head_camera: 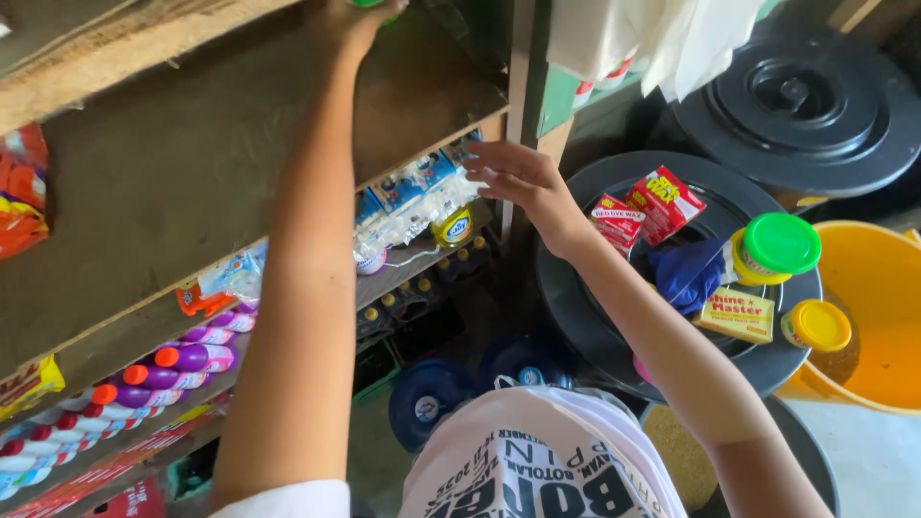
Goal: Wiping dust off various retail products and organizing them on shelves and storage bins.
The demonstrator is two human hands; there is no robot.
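Observation:
My left hand reaches to the top edge of the view, over the wooden shelf board. Its fingers close on a small green object that is mostly cut off. My right hand is spread, fingertips at the row of blue and white packets on the shelf below. A small round yellow-rimmed container lies just under those packets. Nothing is in the right hand.
Purple bottles with orange caps lie on a lower shelf. At the right, a black drum lid carries red boxes, a green-lidded jar, a yellow-lidded jar, a yellow bar and a blue cloth. An orange bucket stands beside it.

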